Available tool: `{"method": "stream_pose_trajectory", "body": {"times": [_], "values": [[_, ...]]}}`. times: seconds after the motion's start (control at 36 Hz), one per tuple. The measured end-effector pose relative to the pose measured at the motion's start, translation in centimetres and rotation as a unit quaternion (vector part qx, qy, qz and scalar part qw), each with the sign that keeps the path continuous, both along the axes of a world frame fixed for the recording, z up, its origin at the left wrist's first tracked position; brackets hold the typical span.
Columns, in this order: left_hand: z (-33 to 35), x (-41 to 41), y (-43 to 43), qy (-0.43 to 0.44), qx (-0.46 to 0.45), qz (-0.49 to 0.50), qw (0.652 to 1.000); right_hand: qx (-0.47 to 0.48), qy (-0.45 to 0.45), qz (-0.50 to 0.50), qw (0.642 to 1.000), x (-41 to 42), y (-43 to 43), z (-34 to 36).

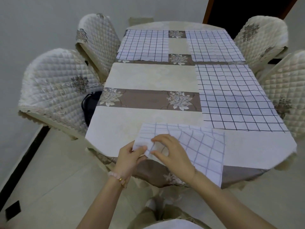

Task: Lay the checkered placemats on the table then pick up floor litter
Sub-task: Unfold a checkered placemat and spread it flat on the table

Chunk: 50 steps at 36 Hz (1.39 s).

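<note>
Tabletop (148, 75) under cream-and-brown floral cloth (145, 99), carrying three laid placemats (234, 96). Fourth placemat (204, 146) lying over near edge, left grip (130, 156) and right grip (173, 154) pinching its left corner. Quilted chairs (54, 90) flanking, tiled floor (49, 179) below.

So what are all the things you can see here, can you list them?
laid placemats: three, white with dark grid, flat on the table at far left, far right and right middle
held placemat: one, white with pale blue grid, at the near table edge
tablecloth: one, cream with brown flowered bands, over the table
chairs: four, cream quilted covers, two on the left and two on the right
dark thing: one, black, between the near left chair and the table; cannot tell what it is
bracelet: one, pink beads, on the left wrist
left hand: one, pinches the held placemat's corner
right hand: one, pinches the same corner
</note>
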<state>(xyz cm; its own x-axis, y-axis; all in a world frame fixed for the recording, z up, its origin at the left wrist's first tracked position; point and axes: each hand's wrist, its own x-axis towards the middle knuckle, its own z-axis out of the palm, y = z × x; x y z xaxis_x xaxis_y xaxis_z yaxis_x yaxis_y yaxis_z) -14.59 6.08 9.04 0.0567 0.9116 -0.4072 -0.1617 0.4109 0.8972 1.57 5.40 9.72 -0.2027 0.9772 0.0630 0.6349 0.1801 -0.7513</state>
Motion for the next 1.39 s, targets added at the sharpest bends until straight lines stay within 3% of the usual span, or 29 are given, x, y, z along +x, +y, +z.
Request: {"method": "stream_pose_trajectory", "body": {"times": [0.19, 0.58, 0.86, 1.14, 1.25, 1.39], "values": [[1.1, 0.4, -0.5, -0.008, 0.012, 0.065, 0.998, -0.015, 0.045, -0.019, 0.999, -1.4, -0.9, 0.5], [1.8, 0.5, -0.5, 0.075, 0.055, 0.021, 0.995, -0.074, 0.18, -0.08, 0.978, -0.7, -0.6, 1.5], [2.1, -3.1, 1.9, 0.026, 0.065, 0.061, 0.996, -0.101, 0.356, -0.24, 0.897, 5.3, 2.4, 3.1], [5.7, -7.7, 8.2, 0.029, 0.146, 0.129, 0.98, -0.013, 0.351, -0.342, 0.871, 13.1, 5.4, 6.8], [7.1, -8.2, 10.0, 0.104, 0.187, 0.168, 0.962, 0.031, 0.31, -0.374, 0.873, 14.9, 6.6, 6.8], [8.1, -7.6, 11.4, 0.195, 0.221, 0.197, 0.935, -0.011, 0.239, -0.354, 0.904, 16.4, 7.3, 6.5]]}}
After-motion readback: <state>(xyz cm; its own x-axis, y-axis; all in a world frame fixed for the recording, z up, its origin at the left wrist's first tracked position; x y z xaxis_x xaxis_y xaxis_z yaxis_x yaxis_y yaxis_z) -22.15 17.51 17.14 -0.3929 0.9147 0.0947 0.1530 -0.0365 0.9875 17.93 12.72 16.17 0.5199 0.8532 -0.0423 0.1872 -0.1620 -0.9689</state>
